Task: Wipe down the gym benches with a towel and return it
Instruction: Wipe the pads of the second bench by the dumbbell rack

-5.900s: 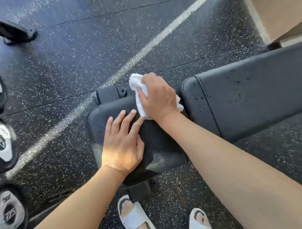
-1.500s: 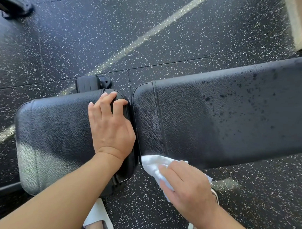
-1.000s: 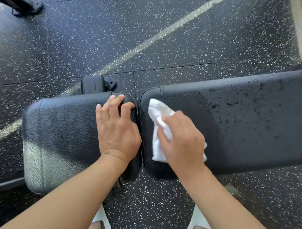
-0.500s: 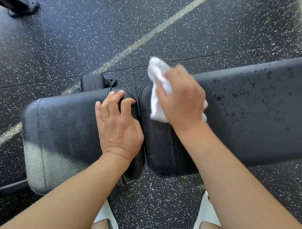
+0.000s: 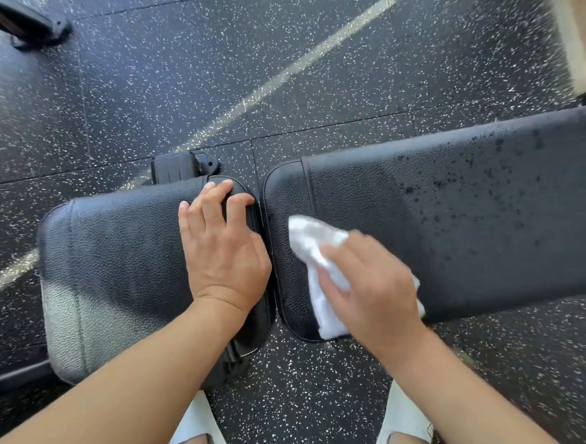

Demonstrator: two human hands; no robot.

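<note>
A black padded gym bench lies across the view in two parts: a seat pad point(image 5: 120, 261) on the left and a long back pad point(image 5: 484, 215) on the right, speckled with dark droplets. My left hand point(image 5: 223, 251) rests flat on the seat pad's right end, fingers near its far edge. My right hand point(image 5: 370, 289) grips a crumpled white towel point(image 5: 314, 251) and presses it on the left end of the back pad, close to the near edge. Part of the towel is hidden under my hand.
Black speckled rubber floor point(image 5: 279, 72) with a pale diagonal line surrounds the bench. A black bracket point(image 5: 180, 167) juts out behind the seat pad. A machine foot point(image 5: 29, 25) sits at top left. My feet in white sandals point(image 5: 199, 431) stand below the bench.
My right hand has drawn the towel from the far edge of the back pad toward me, to the near edge. My left hand has stayed on the seat pad.
</note>
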